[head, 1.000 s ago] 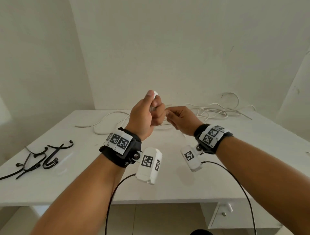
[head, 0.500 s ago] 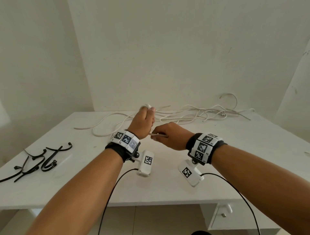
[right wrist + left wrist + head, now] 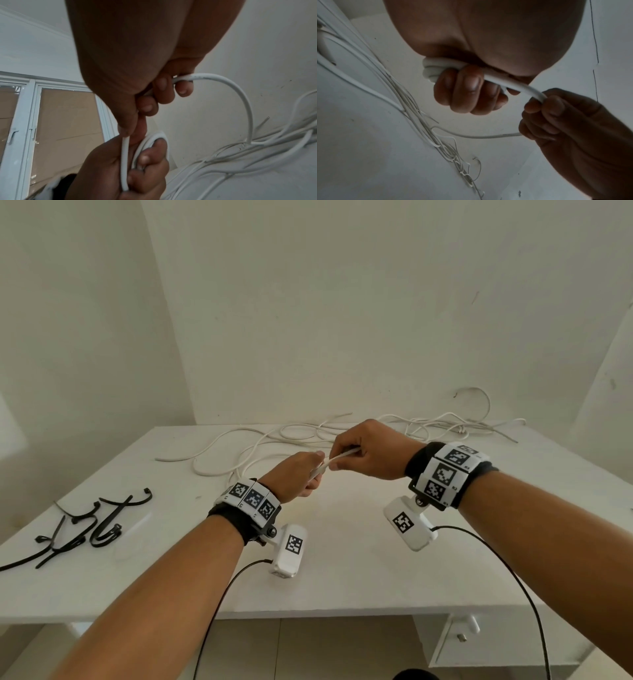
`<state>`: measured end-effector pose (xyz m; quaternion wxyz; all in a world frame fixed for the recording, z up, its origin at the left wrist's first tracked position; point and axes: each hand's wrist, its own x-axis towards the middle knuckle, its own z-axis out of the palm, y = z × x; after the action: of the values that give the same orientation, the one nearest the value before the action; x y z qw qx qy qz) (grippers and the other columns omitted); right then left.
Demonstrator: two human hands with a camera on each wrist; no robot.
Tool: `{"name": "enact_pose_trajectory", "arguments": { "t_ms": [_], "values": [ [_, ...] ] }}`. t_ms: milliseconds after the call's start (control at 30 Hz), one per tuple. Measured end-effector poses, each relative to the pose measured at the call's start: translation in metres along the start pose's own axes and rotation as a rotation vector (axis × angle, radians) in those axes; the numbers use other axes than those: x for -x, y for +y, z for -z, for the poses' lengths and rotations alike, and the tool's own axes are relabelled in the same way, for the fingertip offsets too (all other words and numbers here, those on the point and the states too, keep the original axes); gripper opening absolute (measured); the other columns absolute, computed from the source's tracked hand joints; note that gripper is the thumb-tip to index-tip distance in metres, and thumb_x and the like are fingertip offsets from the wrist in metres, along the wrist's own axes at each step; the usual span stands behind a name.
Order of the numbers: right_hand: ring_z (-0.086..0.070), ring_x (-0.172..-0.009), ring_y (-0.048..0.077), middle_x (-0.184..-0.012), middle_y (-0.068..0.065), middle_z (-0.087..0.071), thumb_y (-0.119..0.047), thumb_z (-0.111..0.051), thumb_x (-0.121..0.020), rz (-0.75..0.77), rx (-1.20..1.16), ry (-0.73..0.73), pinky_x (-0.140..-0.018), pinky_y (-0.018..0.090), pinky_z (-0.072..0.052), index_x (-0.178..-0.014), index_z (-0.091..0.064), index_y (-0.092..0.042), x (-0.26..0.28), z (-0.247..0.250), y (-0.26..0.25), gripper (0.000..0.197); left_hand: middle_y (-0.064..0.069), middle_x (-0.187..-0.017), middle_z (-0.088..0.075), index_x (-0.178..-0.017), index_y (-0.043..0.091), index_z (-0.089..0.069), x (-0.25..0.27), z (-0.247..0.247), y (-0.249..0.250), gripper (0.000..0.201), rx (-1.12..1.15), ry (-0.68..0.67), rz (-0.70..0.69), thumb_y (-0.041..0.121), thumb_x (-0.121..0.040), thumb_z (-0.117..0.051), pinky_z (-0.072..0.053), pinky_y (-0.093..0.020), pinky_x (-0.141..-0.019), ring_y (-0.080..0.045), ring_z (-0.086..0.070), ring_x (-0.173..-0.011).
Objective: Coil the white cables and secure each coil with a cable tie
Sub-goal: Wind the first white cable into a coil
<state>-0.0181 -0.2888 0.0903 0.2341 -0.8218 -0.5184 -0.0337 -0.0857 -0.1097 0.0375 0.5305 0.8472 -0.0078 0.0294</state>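
Note:
My left hand (image 3: 301,477) is curled tightly round a small coil of white cable (image 3: 436,67), its loops bunched inside the fist (image 3: 467,92). A short stretch of the same cable (image 3: 337,458) runs up and right to my right hand (image 3: 363,451), which pinches it between thumb and fingers (image 3: 164,88). In the right wrist view the cable (image 3: 240,97) arcs from that hand down to the loose white cables (image 3: 308,436) spread over the back of the white table (image 3: 342,577). Black cable ties (image 3: 85,525) lie at the table's left.
More tangled white cables (image 3: 445,422) lie at the back right against the wall. A drawer unit (image 3: 455,642) sits under the table's right side. Black camera leads (image 3: 496,570) hang from both wrists over the front edge.
Both hands have come down from chest height toward the table. My right hand has moved up and right of the left, drawing a short stretch of cable between them.

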Motion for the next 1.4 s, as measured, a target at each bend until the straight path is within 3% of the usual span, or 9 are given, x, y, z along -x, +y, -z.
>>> {"name": "enact_pose_trajectory", "arguments": {
  "t_ms": [333, 500, 700, 867, 967, 1100, 1167, 1267, 1400],
  "values": [
    [-0.060, -0.065, 0.007, -0.073, -0.005, -0.070, -0.030, -0.077, -0.085, 0.003, -0.082, 0.070, -0.063, 0.022, -0.047, -0.085, -0.075, -0.019, -0.003, 0.017, 0.004, 0.011, -0.001, -0.060, -0.032, -0.073, 0.014, -0.043, 0.014, -0.002, 0.010, 0.044, 0.176, -0.046, -0.027, 0.033, -0.107, -0.023, -0.020, -0.028, -0.051, -0.015, -0.023, -0.053],
    [-0.063, -0.069, 0.011, -0.075, -0.003, -0.071, -0.028, -0.077, -0.085, 0.001, -0.115, 0.116, -0.065, 0.020, -0.048, -0.084, -0.074, -0.020, -0.004, 0.025, 0.004, 0.008, -0.006, -0.069, -0.058, -0.078, 0.014, -0.043, 0.020, -0.002, 0.022, 0.041, 0.147, -0.049, -0.075, 0.035, -0.108, -0.024, -0.023, -0.025, -0.049, -0.015, -0.028, -0.048],
    [-0.050, -0.062, 0.024, -0.072, 0.019, -0.065, -0.041, -0.072, -0.085, 0.067, -0.323, 0.241, -0.062, 0.034, -0.041, -0.080, -0.074, -0.023, -0.012, 0.022, 0.006, 0.018, 0.007, -0.053, -0.028, -0.072, 0.017, -0.035, 0.024, -0.001, 0.038, 0.038, 0.534, -0.138, -0.137, 0.045, -0.097, -0.031, -0.013, -0.018, -0.042, -0.006, -0.017, -0.045],
    [-0.035, -0.058, 0.019, -0.061, 0.001, -0.043, -0.036, -0.045, -0.104, 0.089, -0.469, 0.264, -0.059, 0.031, -0.032, -0.075, -0.066, -0.037, -0.012, 0.006, -0.001, 0.036, 0.010, -0.053, -0.029, -0.066, 0.020, -0.041, 0.032, 0.001, 0.057, 0.044, 0.781, -0.161, -0.305, 0.053, -0.094, -0.030, -0.012, -0.018, -0.042, -0.004, -0.016, -0.041],
    [-0.033, -0.059, 0.020, -0.062, -0.001, -0.040, -0.043, -0.037, -0.102, 0.084, -0.576, 0.266, -0.059, 0.035, -0.034, -0.074, -0.054, -0.025, -0.012, -0.009, -0.006, 0.037, 0.011, -0.052, -0.032, -0.062, 0.024, -0.046, 0.034, 0.000, 0.065, 0.050, 0.860, -0.166, -0.367, 0.055, -0.095, -0.026, -0.015, -0.018, -0.040, -0.008, -0.011, -0.044],
    [-0.038, -0.059, 0.019, -0.067, 0.004, -0.043, -0.035, -0.034, -0.107, 0.025, -0.497, 0.207, -0.059, 0.031, -0.038, -0.072, -0.060, -0.055, -0.007, -0.022, -0.006, 0.048, 0.011, -0.053, -0.035, -0.065, 0.024, -0.048, 0.033, 0.010, 0.071, 0.052, 0.955, -0.130, -0.485, 0.050, -0.100, -0.021, -0.017, -0.020, -0.041, -0.010, -0.013, -0.042],
    [-0.044, -0.058, 0.008, -0.069, -0.006, -0.048, -0.035, -0.036, -0.107, -0.020, -0.352, 0.112, -0.062, 0.020, -0.040, -0.086, -0.060, -0.065, 0.000, -0.032, -0.002, 0.044, 0.010, -0.054, -0.035, -0.068, 0.022, -0.047, 0.030, 0.020, 0.076, 0.052, 1.006, -0.084, -0.525, 0.049, -0.103, -0.018, -0.019, -0.021, -0.042, -0.008, -0.016, -0.041],
    [-0.050, -0.064, -0.001, -0.069, -0.014, -0.050, -0.039, -0.037, -0.106, -0.064, -0.250, 0.052, -0.066, 0.014, -0.040, -0.124, -0.063, -0.042, 0.005, -0.048, -0.002, 0.032, 0.008, -0.056, -0.034, -0.074, 0.019, -0.042, 0.020, 0.029, 0.078, 0.046, 0.976, 0.116, -0.503, 0.046, -0.105, -0.021, -0.025, -0.019, -0.041, -0.005, -0.023, -0.037],
    [-0.062, -0.071, 0.012, -0.075, -0.004, -0.064, -0.041, -0.037, -0.105, -0.029, -0.104, 0.005, -0.068, 0.023, -0.046, -0.126, -0.064, -0.027, 0.003, -0.054, -0.010, 0.037, 0.009, -0.054, -0.036, -0.075, 0.017, -0.037, 0.002, 0.019, 0.061, 0.036, 0.640, 0.379, -0.417, 0.032, -0.107, -0.027, -0.025, -0.021, -0.041, -0.009, -0.027, -0.039]
  ]
}}
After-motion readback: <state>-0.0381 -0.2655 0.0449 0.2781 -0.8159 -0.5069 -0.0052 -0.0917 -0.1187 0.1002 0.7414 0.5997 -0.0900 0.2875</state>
